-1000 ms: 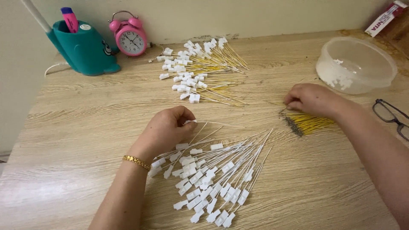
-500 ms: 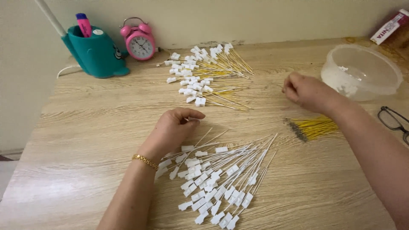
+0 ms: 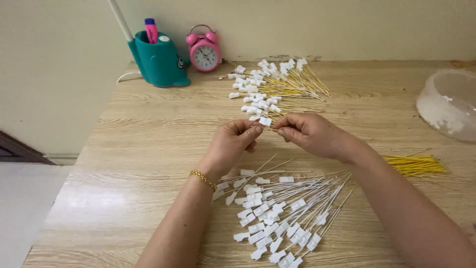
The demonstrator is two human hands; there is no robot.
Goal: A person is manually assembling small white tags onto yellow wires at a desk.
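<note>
White plastic tag on a thin stick [image 3: 266,122] was held level above the wooden tabletop [image 3: 148,149], its long axis running left to right. Left hand [image 3: 233,143] fingers pinched the tag end; right hand [image 3: 310,133] fingers pinched the stick.

White tags [image 3: 277,218] lying heaped on worktop [image 3: 148,144] near edge; second tag heap [image 3: 258,89] lying beside pink clock [image 3: 204,49], its dial white, showing.

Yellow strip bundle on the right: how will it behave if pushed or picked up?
The yellow bundle is loose thin strands lying flat, so it would probably fan apart if pushed. It looks light and likely droops when lifted from one end. Rolling seems unlikely.
</note>
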